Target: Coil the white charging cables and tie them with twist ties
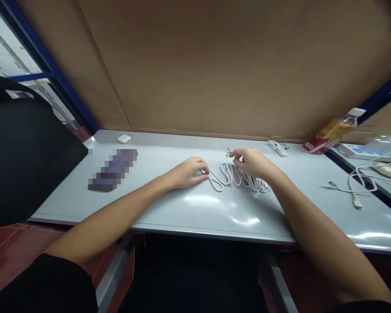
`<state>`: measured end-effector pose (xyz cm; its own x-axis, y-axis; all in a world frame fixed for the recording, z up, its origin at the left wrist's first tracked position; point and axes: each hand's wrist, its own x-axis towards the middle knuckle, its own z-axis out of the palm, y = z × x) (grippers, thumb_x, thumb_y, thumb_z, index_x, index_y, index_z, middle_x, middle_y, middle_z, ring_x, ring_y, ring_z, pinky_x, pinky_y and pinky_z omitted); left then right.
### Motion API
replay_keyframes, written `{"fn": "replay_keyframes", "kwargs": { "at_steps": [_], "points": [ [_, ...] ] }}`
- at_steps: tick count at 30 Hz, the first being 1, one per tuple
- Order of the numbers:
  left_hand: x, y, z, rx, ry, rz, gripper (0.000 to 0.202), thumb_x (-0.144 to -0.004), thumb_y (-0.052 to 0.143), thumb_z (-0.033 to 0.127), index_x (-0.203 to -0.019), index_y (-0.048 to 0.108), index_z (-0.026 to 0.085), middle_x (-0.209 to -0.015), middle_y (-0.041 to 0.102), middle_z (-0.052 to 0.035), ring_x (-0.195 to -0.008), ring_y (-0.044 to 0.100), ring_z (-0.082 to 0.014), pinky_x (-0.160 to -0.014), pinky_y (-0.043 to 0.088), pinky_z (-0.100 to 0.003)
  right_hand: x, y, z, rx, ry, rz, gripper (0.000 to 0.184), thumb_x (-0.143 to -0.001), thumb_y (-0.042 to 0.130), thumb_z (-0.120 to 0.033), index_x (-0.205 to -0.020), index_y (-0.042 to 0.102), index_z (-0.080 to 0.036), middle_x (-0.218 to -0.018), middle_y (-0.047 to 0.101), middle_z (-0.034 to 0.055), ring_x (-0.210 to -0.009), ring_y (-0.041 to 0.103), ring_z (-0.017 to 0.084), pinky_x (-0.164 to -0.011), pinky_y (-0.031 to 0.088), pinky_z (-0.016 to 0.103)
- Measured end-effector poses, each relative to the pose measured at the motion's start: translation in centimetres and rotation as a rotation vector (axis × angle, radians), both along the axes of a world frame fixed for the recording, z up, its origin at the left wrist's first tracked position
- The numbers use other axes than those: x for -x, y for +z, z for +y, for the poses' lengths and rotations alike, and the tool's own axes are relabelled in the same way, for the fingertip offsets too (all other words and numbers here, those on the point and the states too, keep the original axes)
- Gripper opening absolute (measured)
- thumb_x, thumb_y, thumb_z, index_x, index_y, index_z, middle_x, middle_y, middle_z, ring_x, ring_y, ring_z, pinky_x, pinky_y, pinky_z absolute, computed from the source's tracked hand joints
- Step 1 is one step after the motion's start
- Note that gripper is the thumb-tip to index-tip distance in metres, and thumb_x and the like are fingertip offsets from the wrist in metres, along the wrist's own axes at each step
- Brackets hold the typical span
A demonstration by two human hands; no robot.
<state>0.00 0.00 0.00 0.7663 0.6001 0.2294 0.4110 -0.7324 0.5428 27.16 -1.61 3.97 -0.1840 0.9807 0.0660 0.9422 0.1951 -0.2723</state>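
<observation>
A long white cable (230,174) lies in loose zigzag folds on the grey table, bunched together on its right side. At the left end of these folds, my left hand (190,172) rests on the table, thumb and fingers closed on the cable. My right hand (252,163) is above the far side of the bunch and partly hides it. Its fingertips are pinched at a few thin black twist ties (228,152) beyond the cable; how many they grip cannot be made out.
Behind my right hand lies another coiled white cable (278,148) with small black pieces beside it. A drink bottle (332,132) leans at the back right. A white USB cable (348,190) crosses the right side. At left are a white earbud case (124,138) and a blurred dark object (114,169).
</observation>
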Motion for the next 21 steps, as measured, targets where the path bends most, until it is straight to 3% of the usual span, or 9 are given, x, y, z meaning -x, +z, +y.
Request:
{"fn": "replay_keyframes", "kwargs": {
  "at_steps": [8, 14, 17, 21],
  "points": [
    [1.0, 0.7, 0.7, 0.036, -0.006, 0.009, 0.025, -0.103, 0.052, 0.042, -0.105, 0.068, 0.024, -0.121, 0.066, -0.0074, -0.118, 0.059, -0.0238, -0.104, 0.047, -0.038, -1.8, 0.4, 0.4, 0.093, 0.054, -0.097, 0.038, -0.084, 0.065, -0.022, -0.121, 0.076, -0.020, -0.113, 0.078, 0.0090, -0.079, 0.071, 0.021, -0.071, 0.052, 0.033],
    [0.8, 0.6, 0.6, 0.041, 0.055, -0.028, 0.025, -0.103, 0.048, 0.040, -0.105, 0.065, 0.022, -0.117, 0.063, -0.0072, -0.102, 0.063, -0.0204, -0.092, 0.051, -0.034, 0.1, -0.5, 0.3, 0.085, 0.133, -0.048, 0.026, -0.088, 0.063, -0.028, -0.107, 0.080, -0.021, -0.098, 0.080, 0.0072, -0.079, 0.071, 0.022, -0.073, 0.052, 0.032],
    [0.7, 0.6, 0.5, 0.036, 0.141, 0.000, 0.026, -0.101, 0.051, 0.045, -0.110, 0.064, 0.023, -0.121, 0.063, -0.0070, -0.102, 0.064, -0.0212, -0.093, 0.051, -0.035, 1.3, -0.8, 0.0, 0.011, 0.164, -0.012, 0.024, -0.091, 0.063, -0.029, -0.105, 0.080, -0.019, -0.099, 0.079, 0.0089, -0.083, 0.070, 0.023, -0.076, 0.052, 0.033],
    [1.0, 1.1, 0.4, 0.020, 0.359, 0.130, 0.044, -0.090, 0.060, 0.059, -0.113, 0.062, 0.021, -0.121, 0.065, -0.0104, -0.105, 0.064, -0.0274, -0.092, 0.051, -0.040, 1.9, -0.4, -0.5, -0.017, 0.132, -0.023, 0.026, -0.091, 0.065, -0.032, -0.107, 0.079, -0.017, -0.106, 0.079, 0.0113, -0.090, 0.071, 0.025, -0.078, 0.051, 0.034]
  ]
}}
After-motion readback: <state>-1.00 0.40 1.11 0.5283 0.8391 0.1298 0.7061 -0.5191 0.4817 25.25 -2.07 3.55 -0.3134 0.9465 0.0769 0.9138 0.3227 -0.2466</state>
